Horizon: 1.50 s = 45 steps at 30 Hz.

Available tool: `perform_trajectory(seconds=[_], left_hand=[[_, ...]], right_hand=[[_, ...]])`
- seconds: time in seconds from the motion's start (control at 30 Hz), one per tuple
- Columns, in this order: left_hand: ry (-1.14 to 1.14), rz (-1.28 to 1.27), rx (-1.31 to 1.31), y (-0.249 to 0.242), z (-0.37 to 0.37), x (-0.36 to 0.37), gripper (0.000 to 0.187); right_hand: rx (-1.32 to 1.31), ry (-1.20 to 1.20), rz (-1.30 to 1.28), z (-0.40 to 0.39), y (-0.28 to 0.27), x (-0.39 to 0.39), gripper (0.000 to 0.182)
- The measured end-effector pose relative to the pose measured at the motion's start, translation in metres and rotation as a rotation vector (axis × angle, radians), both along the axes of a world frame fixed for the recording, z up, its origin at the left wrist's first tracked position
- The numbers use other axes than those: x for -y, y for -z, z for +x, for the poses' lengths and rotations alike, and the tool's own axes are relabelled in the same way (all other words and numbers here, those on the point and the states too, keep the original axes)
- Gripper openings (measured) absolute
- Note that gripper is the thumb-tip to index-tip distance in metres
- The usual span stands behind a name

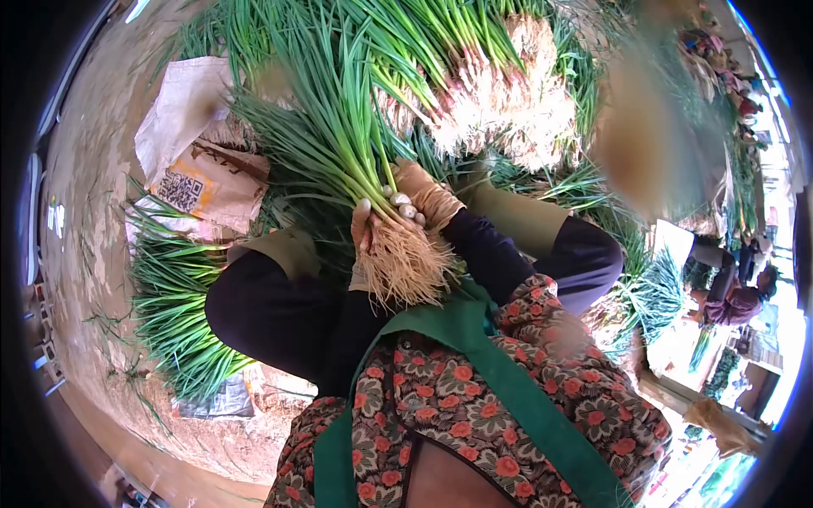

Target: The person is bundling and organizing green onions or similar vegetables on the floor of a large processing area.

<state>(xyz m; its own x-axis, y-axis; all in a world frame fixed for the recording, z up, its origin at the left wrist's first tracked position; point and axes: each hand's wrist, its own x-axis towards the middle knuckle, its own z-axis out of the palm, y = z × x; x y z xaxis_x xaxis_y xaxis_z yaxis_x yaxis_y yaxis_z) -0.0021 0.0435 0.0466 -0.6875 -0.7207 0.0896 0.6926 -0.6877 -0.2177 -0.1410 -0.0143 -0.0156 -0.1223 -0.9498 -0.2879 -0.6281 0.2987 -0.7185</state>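
Note:
A bunch of green onions (356,161) is held between my two gloved hands, its long leaves pointing away and its pale roots hanging toward my lap. My left hand (362,241) is closed around the left side of the bunch, near the white bulbs (405,207). On the right side, my right hand (426,193) wraps round the stems just above the roots. Beyond them lies a large pile of onions (500,93) with whitish roots. More onions (182,296) lie on the ground beside my left knee.
Paper sacks (229,182), one with a printed code, lie on the ground at the left. Another person (737,300) sits at the far right near more onions (656,292). Blurred spots cover part of the upper right.

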Motion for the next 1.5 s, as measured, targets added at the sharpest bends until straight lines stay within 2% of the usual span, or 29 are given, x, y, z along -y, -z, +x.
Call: perform_trajectory(seconds=[0.03,0.1,0.17,0.23,0.27,0.37,0.4,0.47,0.5,0.53,0.57,0.6,0.63,0.67,0.7,0.73,0.83,0.87,0.97,1.0,1.07,1.13,1.2,1.27,1.3,1.4,1.43,1.47,1.5], left_hand=[[-0.005,0.016,-0.008,0.0,-0.001,0.0,0.05],[-0.029,0.029,-0.048,0.0,-0.003,-0.001,0.051],[-0.088,-0.094,-0.156,-0.003,-0.004,0.007,0.055],[-0.104,-0.098,-0.176,-0.002,-0.005,0.009,0.063],[-0.093,-0.078,-0.16,0.002,-0.004,0.008,0.067],[0.058,-0.102,-0.034,-0.007,-0.005,0.012,0.068],[0.039,-0.024,0.053,-0.001,-0.005,0.011,0.066],[0.005,0.002,0.156,0.007,-0.004,0.013,0.063],[-0.007,-0.046,0.173,0.01,-0.003,0.014,0.06],[-0.018,-0.095,0.189,0.012,-0.002,0.015,0.058],[0.0,0.042,0.193,-0.001,-0.003,0.015,0.057],[0.01,0.182,0.196,-0.014,-0.003,0.014,0.057],[0.009,0.319,0.201,-0.027,-0.003,0.014,0.056],[-0.01,0.26,0.407,-0.042,-0.003,0.015,0.056],[-0.055,0.145,0.513,-0.031,-0.004,0.015,0.055],[-0.102,0.037,0.625,-0.019,-0.004,0.015,0.054],[0.019,0.067,0.559,0.011,-0.008,0.019,0.054],[-0.006,0.017,0.631,0.022,-0.01,0.018,0.052],[0.01,-0.018,0.593,0.018,-0.01,0.019,0.05],[0.003,0.055,0.607,0.006,-0.013,0.016,0.046],[-0.072,-0.289,0.302,0.074,0.002,0.02,0.044],[-0.094,-0.374,0.209,0.081,0.006,0.022,0.042],[-0.077,-0.202,0.328,0.007,-0.01,0.016,0.041],[-0.071,-0.07,0.355,-0.011,-0.011,0.01,0.045],[-0.079,-0.092,0.319,-0.009,-0.013,0.012,0.048],[-0.019,-0.01,0.151,-0.011,-0.013,0.011,0.058],[-0.049,0.024,0.249,-0.014,-0.012,0.01,0.059],[-0.08,0.057,0.348,-0.017,-0.011,0.008,0.059],[-0.051,0.029,0.265,-0.012,-0.009,0.011,0.058]], right_hand=[[-0.066,-0.001,-0.094,-0.005,0.017,-0.006,0.03],[-0.334,-0.112,-0.017,-0.041,0.03,-0.013,0.029],[-0.388,-0.025,0.105,-0.064,0.027,-0.033,0.028],[-0.438,-0.417,0.22,-0.069,-0.001,-0.055,0.03],[-0.429,-0.612,0.343,-0.078,0.007,-0.066,0.036],[-0.501,-0.73,0.466,-0.073,-0.048,-0.025,0.037],[-0.397,-0.614,0.062,-0.092,-0.022,-0.012,0.042],[-0.967,-0.545,-0.234,-0.1,0.014,0.032,0.032],[-1.234,-0.445,-0.338,-0.091,0.005,0.052,0.031],[-0.918,-0.305,-0.09,-0.092,-0.008,0.06,0.032],[-0.592,-0.166,0.146,-0.083,-0.036,0.061,0.033],[-0.51,-0.126,0.129,-0.076,-0.044,0.054,0.033],[-0.534,-0.123,-0.08,-0.068,-0.055,0.038,0.033],[-0.468,-0.106,0.036,-0.057,-0.078,0.025,0.033],[-0.402,-0.09,0.156,-0.047,-0.099,0.011,0.032],[-0.368,-0.212,0.144,-0.042,-0.106,-0.011,0.029],[-0.345,-0.664,0.206,-0.05,-0.099,-0.061,0.024],[-0.134,-0.792,-0.079,-0.077,-0.057,-0.07,0.029],[0.229,-0.224,0.087,-0.073,-0.058,-0.035,0.033],[0.382,0.007,0.146,-0.065,-0.057,-0.02,0.035],[0.369,0.002,0.052,-0.042,-0.034,-0.001,0.036],[0.308,0.033,0.028,-0.034,-0.015,0.003,0.036],[0.192,0.093,0.08,-0.03,-0.001,-0.002,0.036],[-0.109,0.121,-0.164,-0.044,0.022,-0.012,0.032],[-0.262,0.128,-0.29,-0.049,0.012,-0.012,0.029],[-0.026,0.205,-0.306,-0.065,0.001,0.024,0.029],[0.022,0.239,-0.378,-0.062,0.019,0.041,0.027],[-0.036,0.201,-0.317,-0.061,0.047,0.055,0.026],[-0.094,0.161,-0.256,-0.052,0.048,0.062,0.024]])
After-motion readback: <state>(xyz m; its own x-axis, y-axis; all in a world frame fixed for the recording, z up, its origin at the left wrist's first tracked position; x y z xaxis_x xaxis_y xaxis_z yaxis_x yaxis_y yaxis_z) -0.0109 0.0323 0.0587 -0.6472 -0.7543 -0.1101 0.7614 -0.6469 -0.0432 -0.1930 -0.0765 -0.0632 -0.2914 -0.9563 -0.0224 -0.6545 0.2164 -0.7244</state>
